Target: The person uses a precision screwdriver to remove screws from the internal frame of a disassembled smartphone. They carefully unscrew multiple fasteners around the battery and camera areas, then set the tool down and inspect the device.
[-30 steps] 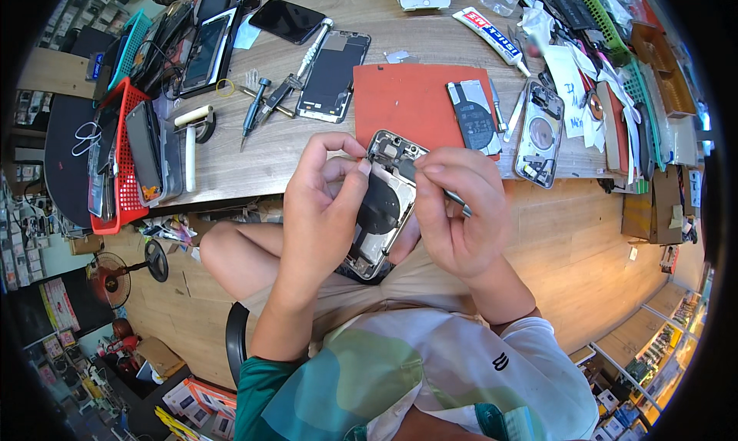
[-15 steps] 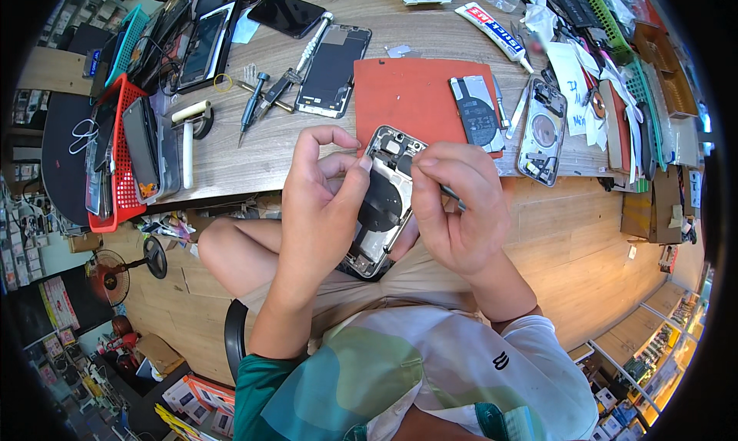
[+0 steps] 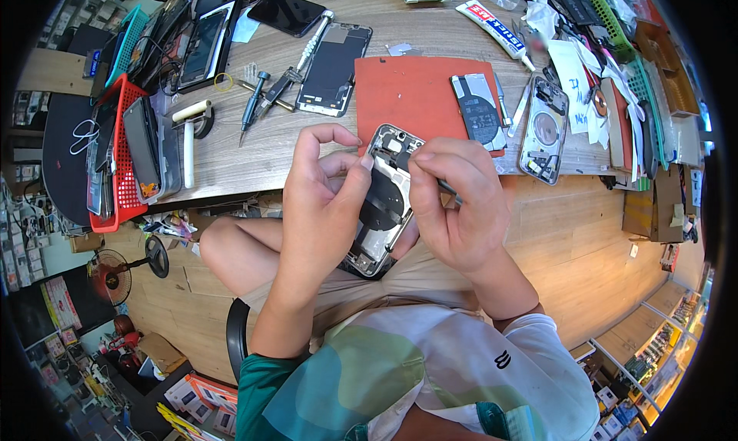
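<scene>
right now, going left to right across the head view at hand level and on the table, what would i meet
Red basket → teal-handled screwdriver → left hand → opened phone → right hand → second opened phone body on the table.

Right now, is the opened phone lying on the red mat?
No, the opened phone is held up by the left hand, mostly over the lap, nearer than the red mat.
</scene>
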A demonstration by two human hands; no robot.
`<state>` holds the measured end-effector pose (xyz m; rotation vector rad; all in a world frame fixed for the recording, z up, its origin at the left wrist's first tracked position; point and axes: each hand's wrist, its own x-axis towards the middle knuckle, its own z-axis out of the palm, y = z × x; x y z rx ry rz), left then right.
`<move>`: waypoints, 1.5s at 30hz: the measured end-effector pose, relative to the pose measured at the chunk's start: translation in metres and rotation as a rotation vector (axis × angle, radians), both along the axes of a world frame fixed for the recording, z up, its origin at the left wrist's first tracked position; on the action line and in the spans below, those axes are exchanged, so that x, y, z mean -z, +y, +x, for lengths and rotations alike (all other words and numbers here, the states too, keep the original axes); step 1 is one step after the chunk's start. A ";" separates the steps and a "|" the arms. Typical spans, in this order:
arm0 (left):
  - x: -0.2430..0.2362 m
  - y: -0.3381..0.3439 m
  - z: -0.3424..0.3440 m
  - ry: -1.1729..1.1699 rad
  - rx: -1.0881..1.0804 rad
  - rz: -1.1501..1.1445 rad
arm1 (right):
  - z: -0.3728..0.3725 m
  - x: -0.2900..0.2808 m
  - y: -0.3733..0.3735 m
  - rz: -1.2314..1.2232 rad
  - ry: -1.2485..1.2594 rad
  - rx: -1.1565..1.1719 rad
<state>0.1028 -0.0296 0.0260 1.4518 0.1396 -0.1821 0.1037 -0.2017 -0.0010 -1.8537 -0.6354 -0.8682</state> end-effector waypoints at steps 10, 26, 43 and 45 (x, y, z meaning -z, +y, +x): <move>0.000 0.001 0.000 0.002 0.010 -0.001 | -0.001 -0.001 0.003 0.008 0.025 0.015; -0.001 -0.001 0.000 -0.015 0.008 0.024 | 0.002 -0.002 0.005 0.001 0.005 0.041; -0.003 0.000 0.001 0.031 0.021 0.025 | -0.009 -0.016 -0.006 -0.315 0.067 0.221; -0.003 0.001 0.002 0.023 0.031 0.017 | -0.009 -0.020 -0.006 -0.324 0.089 0.221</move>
